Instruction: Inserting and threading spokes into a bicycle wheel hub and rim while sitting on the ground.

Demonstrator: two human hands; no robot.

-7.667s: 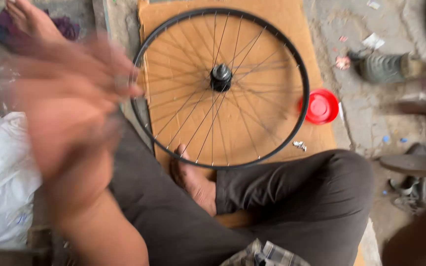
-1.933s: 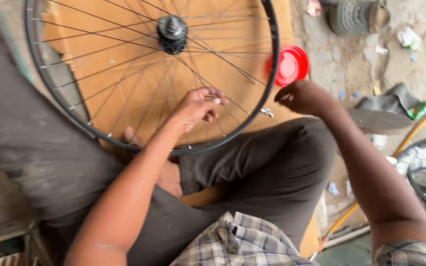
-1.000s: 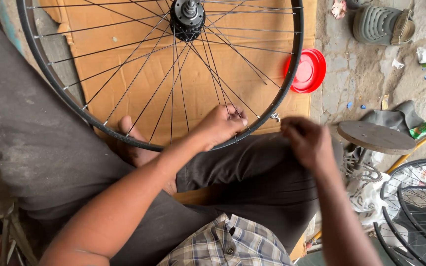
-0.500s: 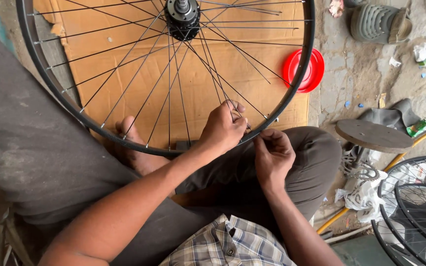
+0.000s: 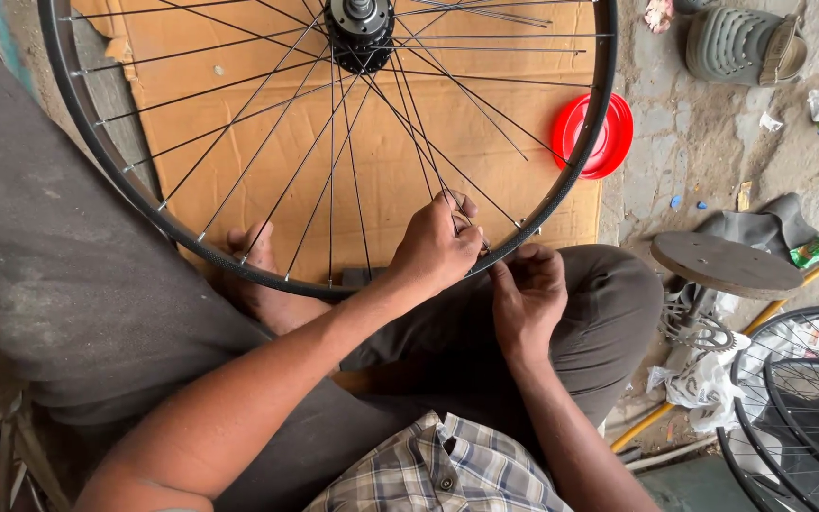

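A black bicycle wheel rim with thin spokes and a dark hub lies over a sheet of brown cardboard and across my lap. My left hand reaches over the near edge of the rim and pinches a spoke just inside it. My right hand is outside the rim at the same spot, fingers pinched together against the rim edge; whatever small part it holds is hidden. The two hands almost touch.
A red round lid lies under the rim's right side. A grey sandal sits on the concrete at top right. A round wooden disc, a yellow tube and more spoked wheels are at the right. My bare foot rests under the rim.
My right hand has come in from the right to the rim beside my left hand. The left hand has stayed on the spokes near the rim.
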